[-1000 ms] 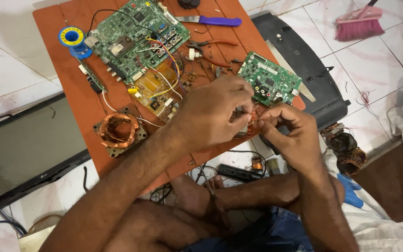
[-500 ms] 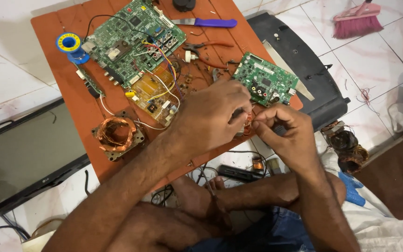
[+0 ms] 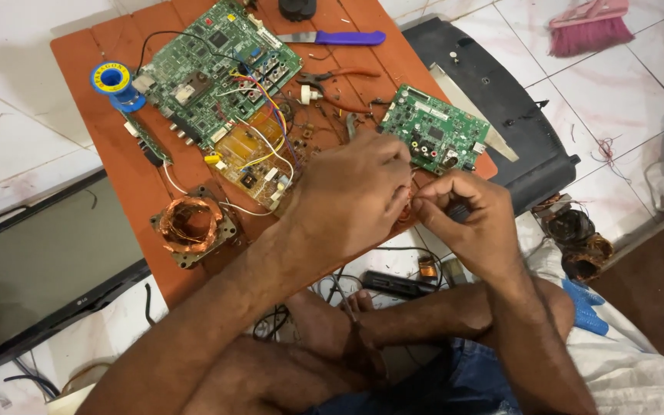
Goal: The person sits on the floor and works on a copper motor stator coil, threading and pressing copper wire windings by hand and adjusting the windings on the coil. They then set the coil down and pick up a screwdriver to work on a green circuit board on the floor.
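Note:
My left hand (image 3: 355, 192) and my right hand (image 3: 470, 219) meet over the near edge of an orange wooden board (image 3: 124, 177). Both pinch a small copper-coloured part (image 3: 407, 206) between their fingertips; the fingers hide most of it. Just beyond the hands lies a small green circuit board (image 3: 432, 138). Left of my left hand sits a yellow circuit board (image 3: 251, 161) with coloured wires running to a large green circuit board (image 3: 213, 73).
A copper-wound coil (image 3: 192, 229), a blue solder spool (image 3: 113, 81), pliers (image 3: 332, 81) and a purple-handled knife (image 3: 336, 37) lie on the board. A flat screen (image 3: 40, 269) lies at left, a black panel (image 3: 501, 100) at right, a pink brush (image 3: 589, 27) beyond.
Both hands stay together on the small part, fingers shifting only slightly. The view has drifted a little, so the board sits further right and lower.

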